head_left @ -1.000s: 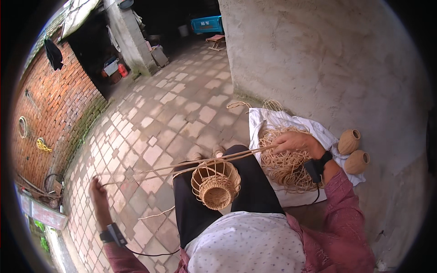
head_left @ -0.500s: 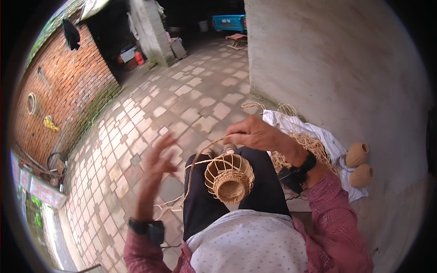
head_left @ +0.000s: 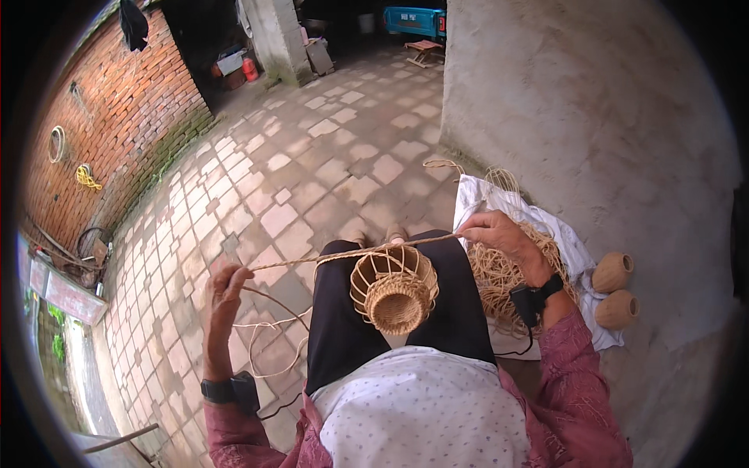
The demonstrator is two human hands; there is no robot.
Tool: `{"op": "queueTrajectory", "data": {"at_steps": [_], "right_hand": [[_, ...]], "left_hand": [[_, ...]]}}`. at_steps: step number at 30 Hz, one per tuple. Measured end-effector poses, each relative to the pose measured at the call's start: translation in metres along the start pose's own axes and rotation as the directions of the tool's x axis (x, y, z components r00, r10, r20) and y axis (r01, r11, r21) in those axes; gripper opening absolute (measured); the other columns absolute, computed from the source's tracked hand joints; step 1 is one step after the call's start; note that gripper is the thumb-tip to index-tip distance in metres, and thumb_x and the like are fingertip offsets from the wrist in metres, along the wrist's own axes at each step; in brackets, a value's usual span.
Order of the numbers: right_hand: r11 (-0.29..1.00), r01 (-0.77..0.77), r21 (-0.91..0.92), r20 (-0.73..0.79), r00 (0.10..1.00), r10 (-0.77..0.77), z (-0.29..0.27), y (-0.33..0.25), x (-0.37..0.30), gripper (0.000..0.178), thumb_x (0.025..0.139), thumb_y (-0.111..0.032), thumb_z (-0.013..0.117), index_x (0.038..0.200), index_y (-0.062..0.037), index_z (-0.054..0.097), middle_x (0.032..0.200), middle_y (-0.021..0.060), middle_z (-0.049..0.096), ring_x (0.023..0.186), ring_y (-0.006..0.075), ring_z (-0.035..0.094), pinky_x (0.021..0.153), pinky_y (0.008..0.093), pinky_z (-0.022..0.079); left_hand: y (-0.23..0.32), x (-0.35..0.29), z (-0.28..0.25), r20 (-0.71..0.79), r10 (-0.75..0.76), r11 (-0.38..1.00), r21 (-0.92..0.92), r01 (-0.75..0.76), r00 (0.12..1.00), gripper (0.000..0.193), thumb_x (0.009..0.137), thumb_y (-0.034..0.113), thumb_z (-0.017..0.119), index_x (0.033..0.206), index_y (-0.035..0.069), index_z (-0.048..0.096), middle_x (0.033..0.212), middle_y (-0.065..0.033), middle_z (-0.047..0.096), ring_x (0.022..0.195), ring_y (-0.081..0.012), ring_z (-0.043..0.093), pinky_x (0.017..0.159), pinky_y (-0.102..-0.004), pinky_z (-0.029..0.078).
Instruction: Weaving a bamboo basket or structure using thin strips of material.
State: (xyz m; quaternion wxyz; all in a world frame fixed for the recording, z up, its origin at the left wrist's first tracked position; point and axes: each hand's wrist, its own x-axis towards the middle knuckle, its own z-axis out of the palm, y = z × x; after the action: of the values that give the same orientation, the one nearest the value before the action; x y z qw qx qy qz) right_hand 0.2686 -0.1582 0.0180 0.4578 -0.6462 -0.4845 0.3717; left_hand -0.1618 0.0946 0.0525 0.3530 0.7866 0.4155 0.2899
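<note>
Between my thighs rests a partly woven basket [head_left: 396,306], its tight round mouth toward me and an open frame of bare strands around the far part. A twisted straw cord [head_left: 343,255] is stretched nearly straight across it from hand to hand. My left hand [head_left: 226,287] is closed on the cord's left part, out beside my left knee; loose cord hangs from it and curls over the floor. My right hand [head_left: 499,235] pinches the cord's other part beyond my right knee. Dark bands sit on both wrists.
A heap of straw cord [head_left: 507,273] lies on a white cloth [head_left: 476,195] to my right. Two small woven pots [head_left: 612,272] stand beside it, near the plastered wall [head_left: 593,117]. A brick wall [head_left: 117,117] rises at left; a blue vehicle [head_left: 413,21] and low stool [head_left: 424,51] stand far back.
My left hand has moved left and down and closed on the cord. The right hand has shifted to the right. The cord, slack and curved before, is now drawn nearly straight.
</note>
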Motion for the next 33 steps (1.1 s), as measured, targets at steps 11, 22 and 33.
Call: {"op": "queueTrajectory", "data": {"at_steps": [11, 22, 33], "right_hand": [[0.999, -0.016, -0.043, -0.086, 0.996, 0.012, 0.009, 0.013, 0.002, 0.014, 0.087, -0.016, 0.066, 0.091, -0.0019, 0.066, 0.073, -0.0043, 0.057, 0.062, 0.0028, 0.049, 0.054, 0.0200, 0.040], [0.978, 0.010, 0.209, -0.139, 0.990, 0.020, 0.030, -0.005, 0.006, 0.017, 0.089, -0.020, 0.068, 0.088, -0.0031, 0.062, 0.071, -0.0027, 0.056, 0.055, 0.0035, 0.050, 0.048, 0.0185, 0.042], [0.902, 0.376, -0.212, 0.045, 0.926, -0.376, 0.111, -0.084, 0.020, 0.025, 0.095, -0.024, 0.058, 0.092, 0.0013, 0.056, 0.067, 0.0057, 0.057, 0.061, 0.0168, 0.054, 0.059, 0.0321, 0.045]], "left_hand": [[-0.086, -0.032, -0.034, -0.103, -0.142, 0.986, 0.076, 0.150, 0.985, 0.031, 0.091, 0.027, 0.057, 0.084, -0.002, 0.067, 0.068, -0.0038, 0.057, 0.065, -0.0120, 0.049, 0.060, -0.0285, 0.039], [-0.115, -0.055, -0.029, -0.110, -0.061, 0.722, 0.682, 0.120, 0.992, 0.022, 0.079, 0.019, 0.068, 0.098, 0.009, 0.070, 0.082, -0.0130, 0.065, 0.076, -0.0273, 0.063, 0.068, -0.0384, 0.048], [0.097, -0.030, 0.128, 0.388, 0.370, 0.880, -0.439, -0.183, 0.844, 0.035, 0.094, 0.028, 0.060, 0.116, 0.001, 0.059, 0.081, -0.0017, 0.062, 0.064, -0.0066, 0.053, 0.057, -0.0231, 0.046]]}}
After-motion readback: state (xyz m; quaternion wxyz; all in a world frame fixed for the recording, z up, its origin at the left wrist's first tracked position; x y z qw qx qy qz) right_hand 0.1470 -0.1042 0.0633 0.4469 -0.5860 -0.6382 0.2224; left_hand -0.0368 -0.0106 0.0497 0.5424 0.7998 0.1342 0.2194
